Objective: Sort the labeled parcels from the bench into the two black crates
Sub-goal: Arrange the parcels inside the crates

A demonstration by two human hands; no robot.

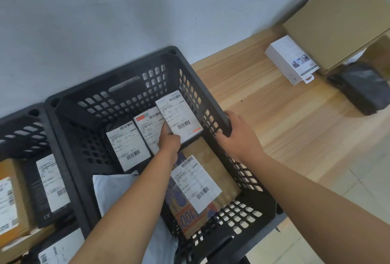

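Wood table (285,116) carries the big black crate (63,154) at centre, w/ a 2nd crate (23,120) just beside it at 9 o'clock. White parcel (179,116) is inside the big black crate toward its 1 o'clock corner, label up, long axis approx 11-to-5 o'clock, over other parcels (128,147). L hand (168,139) fingers (165,129) grasp the parcel's 7 o'clock edge; R hand (236,135) fingers (222,136) are wrapped over the crate's 3 o'clock rim.

Left hand (169,140) and right hand (236,133) are both bare. Left forearm (143,200) and right forearm (306,185) are likewise bare along their whole visible length, to the lower frame edge.
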